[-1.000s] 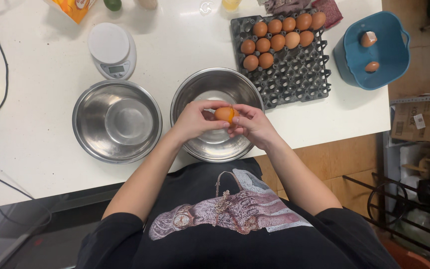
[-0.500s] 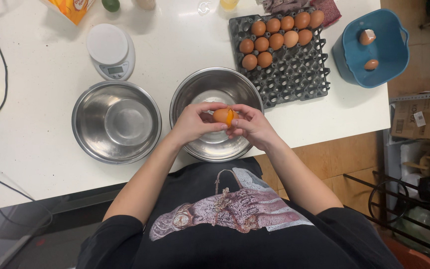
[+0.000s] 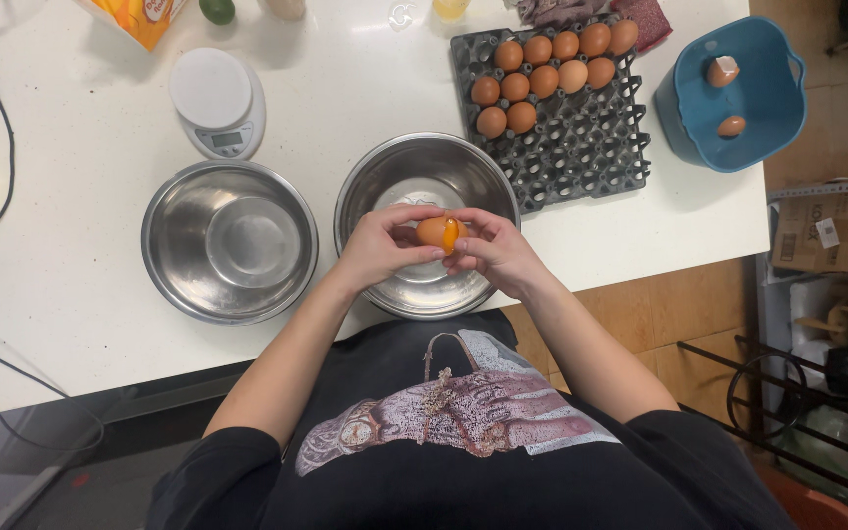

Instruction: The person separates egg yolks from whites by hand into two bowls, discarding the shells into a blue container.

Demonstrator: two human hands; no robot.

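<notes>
Head view: fingertips of both hands pinch a brown egg (image 3: pixel 440 234) from either side, thumbs on top. Left hand (image 3: pixel 382 245) and right hand (image 3: pixel 492 251) each close on one half; a bright orange seam shows at the egg's right, probably yolk at a crack, though the view is too small to be sure. Egg sits directly above the right steel bowl (image 3: pixel 427 177), so anything that drops lands inside. Left steel bowl (image 3: pixel 229 241) stands just beside it, nothing visible in it. Dark egg tray (image 3: pixel 581 147), within the right hand's reach, holds eggs in its far rows only. Blue tub (image 3: pixel 738 98) beyond the tray holds shell pieces. White kitchen scale (image 3: pixel 216 100) sits behind the left bowl.
</notes>
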